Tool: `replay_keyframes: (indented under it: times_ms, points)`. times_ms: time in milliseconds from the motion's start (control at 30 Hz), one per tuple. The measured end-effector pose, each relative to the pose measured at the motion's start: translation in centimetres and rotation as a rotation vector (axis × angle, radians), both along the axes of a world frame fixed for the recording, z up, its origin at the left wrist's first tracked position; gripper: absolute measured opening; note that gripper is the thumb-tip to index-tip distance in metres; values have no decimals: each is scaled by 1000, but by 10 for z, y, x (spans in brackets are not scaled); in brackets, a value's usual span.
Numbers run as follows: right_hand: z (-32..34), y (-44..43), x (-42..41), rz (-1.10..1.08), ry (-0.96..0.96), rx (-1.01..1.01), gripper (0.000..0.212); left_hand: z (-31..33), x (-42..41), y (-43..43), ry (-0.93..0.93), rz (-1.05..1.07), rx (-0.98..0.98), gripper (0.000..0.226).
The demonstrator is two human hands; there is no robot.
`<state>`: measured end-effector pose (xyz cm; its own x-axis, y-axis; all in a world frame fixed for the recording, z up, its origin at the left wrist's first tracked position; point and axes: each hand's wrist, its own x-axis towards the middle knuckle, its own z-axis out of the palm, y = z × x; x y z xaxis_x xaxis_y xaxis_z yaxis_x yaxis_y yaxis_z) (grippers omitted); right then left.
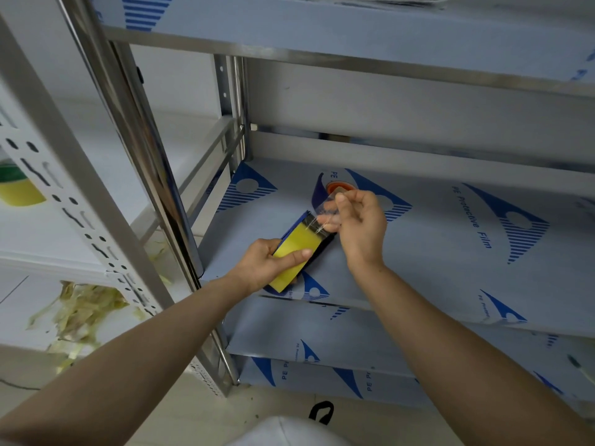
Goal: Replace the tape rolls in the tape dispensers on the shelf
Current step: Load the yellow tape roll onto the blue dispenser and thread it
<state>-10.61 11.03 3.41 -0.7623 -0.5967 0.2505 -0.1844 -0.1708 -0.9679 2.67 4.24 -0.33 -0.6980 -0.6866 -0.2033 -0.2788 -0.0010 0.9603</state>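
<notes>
At frame centre the left hand (269, 262) grips a yellow-and-blue tape dispenser (297, 252) above the shelf (434, 252). Just beyond, the right hand (359, 226) pinches clear tape (325, 217) pulled from its front end.

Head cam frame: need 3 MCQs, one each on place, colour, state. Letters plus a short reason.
1. Where does the tape dispenser sit?
A. on the floor
B. over the film-covered shelf, near its left end
C. on the top shelf

2. What colour is the dispenser's broad top face?
A. yellow
B. red
C. white

3. What is the right hand doing?
A. resting flat on the shelf
B. hanging out of view
C. pinching a strip of clear tape at the dispenser's far end

Answers:
1 B: the left hand grips it above the shelf, beside the left upright.
2 A: the face under the thumb is yellow, with dark blue sides.
3 C: the fingers are closed on the clear strip.
</notes>
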Motion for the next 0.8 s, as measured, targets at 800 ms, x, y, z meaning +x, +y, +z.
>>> replay_keyframes:
  times_ms: [800]
  points:
    - [2, 16, -38, 106, -588, 331, 22, -4, -8, 8, -80, -78, -209, 70]
